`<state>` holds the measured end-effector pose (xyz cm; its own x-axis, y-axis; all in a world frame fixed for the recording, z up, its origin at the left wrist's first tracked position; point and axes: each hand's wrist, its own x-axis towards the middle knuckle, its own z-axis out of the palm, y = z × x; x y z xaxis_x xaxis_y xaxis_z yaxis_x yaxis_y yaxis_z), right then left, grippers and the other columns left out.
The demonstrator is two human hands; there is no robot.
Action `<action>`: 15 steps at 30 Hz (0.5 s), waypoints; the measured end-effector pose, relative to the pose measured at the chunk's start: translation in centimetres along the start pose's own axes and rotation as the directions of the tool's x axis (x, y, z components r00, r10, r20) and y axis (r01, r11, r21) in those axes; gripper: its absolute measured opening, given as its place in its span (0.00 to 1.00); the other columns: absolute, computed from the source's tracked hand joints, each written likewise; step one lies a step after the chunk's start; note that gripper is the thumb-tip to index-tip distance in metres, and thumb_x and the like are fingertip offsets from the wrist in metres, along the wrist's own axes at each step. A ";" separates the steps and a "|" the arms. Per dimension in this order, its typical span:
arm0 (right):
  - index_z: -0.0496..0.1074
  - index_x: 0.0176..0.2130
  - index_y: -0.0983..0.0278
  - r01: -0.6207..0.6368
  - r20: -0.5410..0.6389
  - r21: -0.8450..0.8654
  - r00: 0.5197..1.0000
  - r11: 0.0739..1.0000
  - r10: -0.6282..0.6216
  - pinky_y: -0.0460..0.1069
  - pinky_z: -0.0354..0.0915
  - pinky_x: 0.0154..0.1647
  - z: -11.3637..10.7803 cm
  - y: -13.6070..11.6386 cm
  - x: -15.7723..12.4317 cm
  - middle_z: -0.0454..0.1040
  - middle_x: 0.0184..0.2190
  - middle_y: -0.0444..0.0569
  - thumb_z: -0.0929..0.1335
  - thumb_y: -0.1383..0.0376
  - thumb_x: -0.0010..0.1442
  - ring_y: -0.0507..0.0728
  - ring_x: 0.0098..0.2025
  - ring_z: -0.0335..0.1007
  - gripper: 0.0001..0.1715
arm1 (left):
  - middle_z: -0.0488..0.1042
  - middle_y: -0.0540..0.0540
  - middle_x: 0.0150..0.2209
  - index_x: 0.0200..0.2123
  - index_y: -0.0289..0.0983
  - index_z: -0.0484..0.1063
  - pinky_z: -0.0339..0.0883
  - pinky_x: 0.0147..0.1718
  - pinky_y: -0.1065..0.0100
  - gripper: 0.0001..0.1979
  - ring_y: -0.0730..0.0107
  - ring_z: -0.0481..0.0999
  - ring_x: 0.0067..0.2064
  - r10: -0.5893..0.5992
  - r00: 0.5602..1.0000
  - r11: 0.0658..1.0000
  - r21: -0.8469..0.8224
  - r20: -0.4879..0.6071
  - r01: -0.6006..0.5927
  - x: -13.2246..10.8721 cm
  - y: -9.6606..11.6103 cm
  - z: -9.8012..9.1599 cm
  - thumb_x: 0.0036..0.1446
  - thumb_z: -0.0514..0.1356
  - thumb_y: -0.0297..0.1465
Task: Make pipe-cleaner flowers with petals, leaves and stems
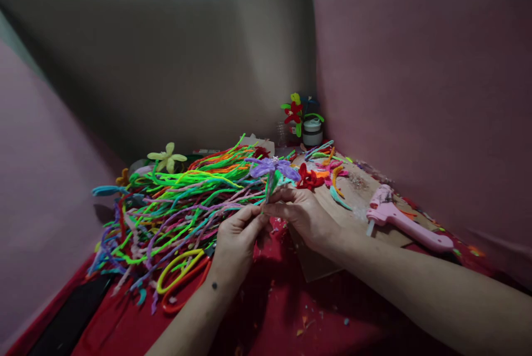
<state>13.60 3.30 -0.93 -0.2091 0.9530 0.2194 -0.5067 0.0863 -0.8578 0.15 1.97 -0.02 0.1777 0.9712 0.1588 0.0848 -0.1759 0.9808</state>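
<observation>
A purple pipe-cleaner flower [275,169] with a pale beaded centre and a green stem stands upright between my hands. My left hand [241,230] pinches the low end of the stem, thumb against fingers. My right hand [302,213] is closed on the stem just above, below the petals. The fingertips of both hands nearly touch, and the stem's lower end is mostly hidden by them. Behind and to the left of the hands spreads a big pile of coloured pipe cleaners [195,184]. Red pipe-cleaner petals [310,178] lie just behind my right hand.
Scissors with yellow and red handles [180,273] lie beside my left wrist. A pink glue gun [399,217] rests on cardboard [320,267] at the right. A yellow flower [167,158] and a small lidded jar [312,132] stand at the back. A dark flat object [70,317] lies front left.
</observation>
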 end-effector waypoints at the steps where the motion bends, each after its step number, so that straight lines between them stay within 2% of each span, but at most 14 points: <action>1: 0.76 0.25 0.65 0.005 0.025 0.002 1.000 1.000 -0.005 0.48 0.60 0.29 0.0 -0.1 0.0 0.68 0.16 0.41 0.74 0.60 0.43 0.50 0.21 0.63 0.11 | 0.69 0.52 0.20 0.26 0.34 0.71 0.57 0.20 0.74 0.06 0.78 0.64 0.19 -0.009 1.000 1.000 -0.025 0.013 0.009 0.1 -0.1 -0.1 0.51 0.61 0.32; 4: 0.76 0.26 0.65 0.032 0.065 0.010 0.997 0.999 -0.032 0.49 0.62 0.34 0.2 -0.5 -0.1 0.71 0.20 0.43 0.74 0.61 0.43 0.51 0.25 0.65 0.10 | 0.66 0.53 0.19 0.26 0.33 0.70 0.50 0.18 0.76 0.07 0.82 0.59 0.18 -0.038 0.996 0.987 -0.150 0.083 0.050 0.4 -0.2 -0.3 0.51 0.61 0.32; 8: 0.77 0.26 0.64 0.080 0.050 -0.033 0.996 0.996 -0.078 0.49 0.62 0.38 0.3 -0.9 -0.1 0.74 0.26 0.44 0.75 0.62 0.41 0.52 0.32 0.68 0.09 | 0.64 0.54 0.18 0.25 0.32 0.69 0.46 0.17 0.76 0.08 0.85 0.54 0.17 -0.087 0.973 0.933 -0.326 0.215 0.156 0.8 -0.2 -0.8 0.51 0.62 0.32; 11: 0.78 0.26 0.64 0.082 0.069 -0.107 0.995 0.991 -0.075 0.49 0.62 0.38 0.3 -1.0 -0.2 0.74 0.26 0.45 0.74 0.63 0.42 0.53 0.33 0.68 0.08 | 0.64 0.54 0.17 0.25 0.33 0.69 0.45 0.17 0.76 0.08 0.85 0.52 0.16 -0.083 0.934 0.896 -0.385 0.348 0.224 1.1 -0.5 -1.5 0.50 0.62 0.32; 15: 0.78 0.27 0.61 0.091 0.198 -0.156 0.978 0.984 -0.059 0.49 0.63 0.34 0.3 -1.0 -0.4 0.75 0.24 0.44 0.73 0.61 0.44 0.54 0.30 0.68 0.07 | 0.59 0.56 0.14 0.25 0.33 0.70 0.46 0.16 0.76 0.09 0.85 0.50 0.15 -0.040 0.871 0.858 -0.430 0.489 0.281 1.0 -1.1 -2.4 0.49 0.63 0.32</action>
<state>13.94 2.73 0.00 -0.3407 0.8697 0.3572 -0.3871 0.2164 -0.8963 -2.07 3.50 -0.63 0.6306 0.7749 0.0433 -0.2987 0.1909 0.9351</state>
